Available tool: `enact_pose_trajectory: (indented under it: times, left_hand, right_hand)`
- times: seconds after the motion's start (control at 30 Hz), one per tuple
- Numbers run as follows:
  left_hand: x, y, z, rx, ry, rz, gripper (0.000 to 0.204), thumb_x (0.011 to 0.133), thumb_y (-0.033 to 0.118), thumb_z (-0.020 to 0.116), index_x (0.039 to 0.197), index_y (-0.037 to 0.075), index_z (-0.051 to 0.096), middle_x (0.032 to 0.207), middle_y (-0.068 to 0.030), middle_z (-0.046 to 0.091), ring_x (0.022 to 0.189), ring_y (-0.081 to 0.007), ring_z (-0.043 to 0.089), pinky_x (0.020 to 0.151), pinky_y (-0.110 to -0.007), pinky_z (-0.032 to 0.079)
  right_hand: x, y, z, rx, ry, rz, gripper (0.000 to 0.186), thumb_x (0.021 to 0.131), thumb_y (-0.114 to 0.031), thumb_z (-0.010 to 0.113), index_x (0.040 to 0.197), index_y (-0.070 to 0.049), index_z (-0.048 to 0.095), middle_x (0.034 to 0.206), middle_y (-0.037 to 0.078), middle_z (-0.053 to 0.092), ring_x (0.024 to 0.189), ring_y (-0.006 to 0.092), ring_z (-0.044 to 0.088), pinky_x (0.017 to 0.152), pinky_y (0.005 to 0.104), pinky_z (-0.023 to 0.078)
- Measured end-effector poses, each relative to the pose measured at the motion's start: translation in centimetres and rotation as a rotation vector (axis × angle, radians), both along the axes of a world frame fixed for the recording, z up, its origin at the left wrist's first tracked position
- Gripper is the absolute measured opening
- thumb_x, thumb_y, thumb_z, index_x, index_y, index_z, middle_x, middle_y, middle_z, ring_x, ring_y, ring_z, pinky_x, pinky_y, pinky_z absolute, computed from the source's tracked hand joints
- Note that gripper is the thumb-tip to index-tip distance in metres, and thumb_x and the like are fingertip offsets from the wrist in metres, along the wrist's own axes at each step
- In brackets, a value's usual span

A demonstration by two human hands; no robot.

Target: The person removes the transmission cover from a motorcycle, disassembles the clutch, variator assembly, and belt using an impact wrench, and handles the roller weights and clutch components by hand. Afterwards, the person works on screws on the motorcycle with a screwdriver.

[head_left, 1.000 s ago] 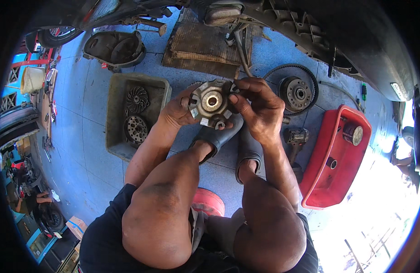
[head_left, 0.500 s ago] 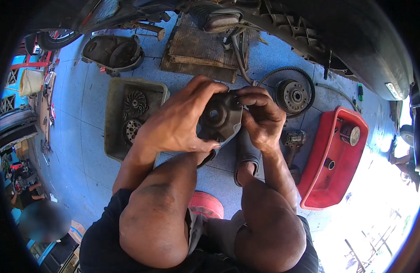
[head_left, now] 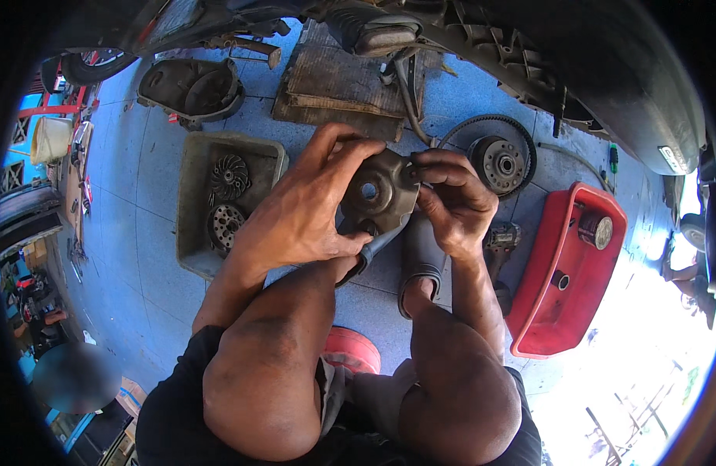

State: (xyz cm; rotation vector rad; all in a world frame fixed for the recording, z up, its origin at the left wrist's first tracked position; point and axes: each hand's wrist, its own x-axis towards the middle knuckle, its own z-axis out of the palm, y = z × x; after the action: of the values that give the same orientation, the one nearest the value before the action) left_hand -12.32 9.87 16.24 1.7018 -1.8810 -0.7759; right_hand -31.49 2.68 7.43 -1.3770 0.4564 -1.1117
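Observation:
Above my shins I hold a dark metal variator ramp plate [head_left: 386, 203] with a round hole in its raised centre. My left hand [head_left: 299, 206] wraps round its left side, fingers over the top edge and thumb at the lower edge. My right hand [head_left: 457, 198] is closed at the upper right edge, its fingertips and thumb pinching there. A small dark bit shows by the right fingertips; whether it is a separate piece I cannot tell. On the floor beyond the right hand, a drive belt [head_left: 526, 137] loops round a clutch assembly [head_left: 497, 165].
To the left, a grey tub [head_left: 188, 167] holds a finned fan plate [head_left: 232, 177] and a drilled disc [head_left: 226, 227]. A red tray [head_left: 540, 311] with a can [head_left: 596, 231] and an impact wrench [head_left: 499, 245] are at right. Ahead are cardboard [head_left: 334, 78], an engine cover [head_left: 168, 81] and the vehicle's underside [head_left: 606, 85].
The ramp plate has tipped slightly, so its face catches more light. My right hand has shifted a little to the right, still pinching at its edge.

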Motion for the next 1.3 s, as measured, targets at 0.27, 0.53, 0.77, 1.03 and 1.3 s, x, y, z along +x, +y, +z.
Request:
enact_pose_trajectory:
  times: [0.27,0.53,0.77,1.03,1.3]
  left_hand:
    - [0.0,0.3,-0.2,-0.012,0.007,0.052,0.085,0.051,0.008,0.079,0.13,0.009,0.048,0.124,-0.0144,0.042,0.116,-0.0344,0.048,0.098,-0.041,0.045]
    - [-0.4,0.1,-0.5,-0.049,0.0,0.062,0.088,0.049,0.001,0.081,0.13,0.011,0.049,0.127,-0.0142,0.04,0.118,-0.0325,0.048,0.097,-0.04,0.047]
    - [-1.1,-0.1,-0.7,-0.107,-0.081,0.044,0.088,0.05,-0.001,0.082,0.131,0.012,0.049,0.131,-0.0135,0.036,0.118,-0.0316,0.048,0.098,-0.04,0.047]
    - [-0.7,-0.5,-1.2,-0.121,0.038,-0.036,0.091,0.052,0.011,0.085,0.134,0.009,0.047,0.126,-0.0155,0.044,0.116,-0.0309,0.051,0.098,-0.04,0.046]
    - [-0.9,-0.5,-3.1,0.31,1.113,-0.09,0.099,0.057,0.017,0.082,0.143,0.001,0.034,0.127,-0.0136,0.051,0.112,-0.0224,0.056,0.097,-0.036,0.046]
  right_hand:
    - [-0.9,-0.7,-0.8,0.142,-0.124,0.031,0.022,0.08,0.006,0.069,0.101,0.006,0.063,0.112,0.018,0.06,0.102,0.0211,0.061,0.085,0.0304,0.053]
    - [-0.8,0.1,0.9,0.372,-0.108,-0.05,0.024,0.082,0.003,0.069,0.105,0.006,0.062,0.104,0.016,0.066,0.087,0.015,0.064,0.079,0.0265,0.053]
    - [-0.6,0.6,3.0,0.405,0.251,-0.135,0.026,0.078,-0.003,0.076,0.099,0.006,0.066,0.087,0.013,0.07,0.081,0.0121,0.065,0.074,0.0232,0.053]
    - [-1.7,0.1,3.2,0.346,0.213,-0.055,0.024,0.087,-0.01,0.067,0.106,0.004,0.068,0.087,0.01,0.069,0.083,0.0129,0.063,0.074,0.0249,0.049]
    - [-2.0,-0.1,3.9,-0.198,0.339,-0.136,0.028,0.077,0.0,0.067,0.104,0.003,0.068,0.094,0.015,0.064,0.087,0.0231,0.065,0.076,0.0298,0.05]
